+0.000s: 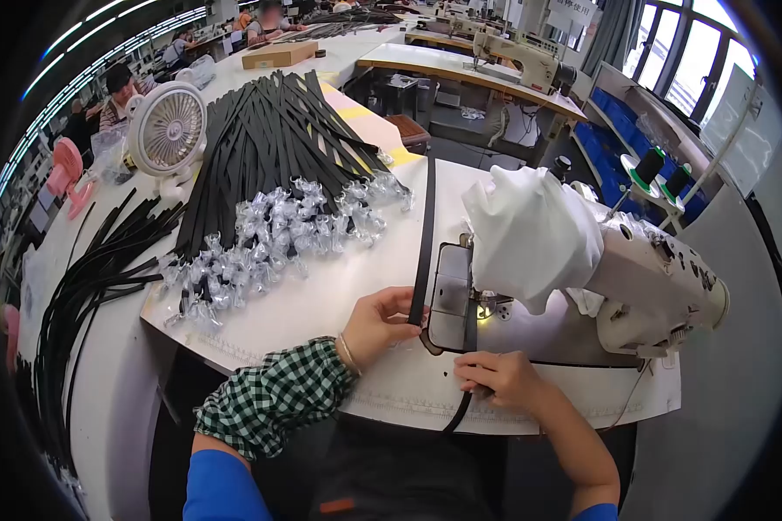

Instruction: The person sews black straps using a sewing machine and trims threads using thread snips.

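Note:
A long black strap (427,217) runs up the table just left of the sewing machine (660,265). Thumb and fingers of my left hand (378,326) pinch its near end. My right hand (500,378) has its fingers closed on a second length of black strap (472,326), which passes by the machine's needle area and hangs over the front table edge. Whether both lengths are one strap, I cannot tell. Between them lies a shiny, dark-rimmed plate (450,295). White cloth (534,230) covers the machine's head, and a small light glows beneath it.
A big pile of black straps (274,130), their near ends wrapped in clear plastic (278,226), spreads left of the machine. More straps (78,278) hang off the left side. A white fan (169,130) and pink fan (68,174) stand there. Thread spools (650,165) rise behind the machine.

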Tool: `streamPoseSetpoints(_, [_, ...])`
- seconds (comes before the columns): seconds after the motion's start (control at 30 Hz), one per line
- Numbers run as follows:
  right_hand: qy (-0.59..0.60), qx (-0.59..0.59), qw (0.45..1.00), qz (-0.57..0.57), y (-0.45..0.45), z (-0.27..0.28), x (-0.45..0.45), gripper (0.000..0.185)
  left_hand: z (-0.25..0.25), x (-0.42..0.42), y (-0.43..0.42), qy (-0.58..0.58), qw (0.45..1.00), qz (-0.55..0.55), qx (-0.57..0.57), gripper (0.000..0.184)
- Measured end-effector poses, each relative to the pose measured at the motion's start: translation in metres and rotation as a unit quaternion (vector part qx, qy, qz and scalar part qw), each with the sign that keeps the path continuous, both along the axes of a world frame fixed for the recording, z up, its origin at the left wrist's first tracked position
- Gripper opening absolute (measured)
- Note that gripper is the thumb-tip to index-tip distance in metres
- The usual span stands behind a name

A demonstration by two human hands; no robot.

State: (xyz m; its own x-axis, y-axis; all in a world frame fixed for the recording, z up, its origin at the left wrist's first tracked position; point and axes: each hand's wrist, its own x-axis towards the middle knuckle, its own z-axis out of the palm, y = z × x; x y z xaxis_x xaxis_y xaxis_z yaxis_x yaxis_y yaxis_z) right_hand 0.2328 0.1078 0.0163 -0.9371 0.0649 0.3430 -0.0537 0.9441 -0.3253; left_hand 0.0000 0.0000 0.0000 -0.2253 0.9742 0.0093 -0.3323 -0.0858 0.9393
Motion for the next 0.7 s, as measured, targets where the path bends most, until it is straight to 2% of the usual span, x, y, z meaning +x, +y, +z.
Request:
streamPoseSetpoints(0.07, [0.017,0.042,0.999,0.023,0.001,0.005,0.013,0.031,0.001,0.01,0.003,-0.011,1.0,0.004,-0.007,0.051])
streamPoseSetpoints(0.1, [0.062,0.025,0.998,0.02,-0.009,-0.013,-0.012,0.031,0.008,-0.016,-0.007,0.034,0.999,0.004,-0.025,0.051])
streamPoseSetpoints(0.17, [0.08,0.061,0.995,0.003,-0.006,-0.01,-0.007,0.032,0.005,-0.011,-0.004,0.011,1.0,0.007,-0.011,0.051])
streamPoseSetpoints(0.4, [0.079,0.071,0.994,-0.019,-0.003,-0.007,-0.001,0.032,0.007,-0.009,-0.005,0.006,1.0,0.026,-0.011,0.052])
streamPoseSetpoints(0.5, [0.081,0.056,0.995,-0.03,-0.004,-0.006,0.001,0.037,0.017,-0.032,-0.011,0.069,0.997,0.037,-0.005,0.05])
streamPoseSetpoints(0.6, [0.082,0.066,0.994,-0.039,-0.002,-0.008,0.001,0.032,0.049,-0.087,-0.031,-0.042,0.971,0.166,0.167,0.042])
streamPoseSetpoints(0.7, [0.098,0.057,0.993,-0.028,-0.007,-0.008,-0.003,0.027,0.09,-0.189,-0.086,-0.133,0.9,0.321,0.264,0.033])
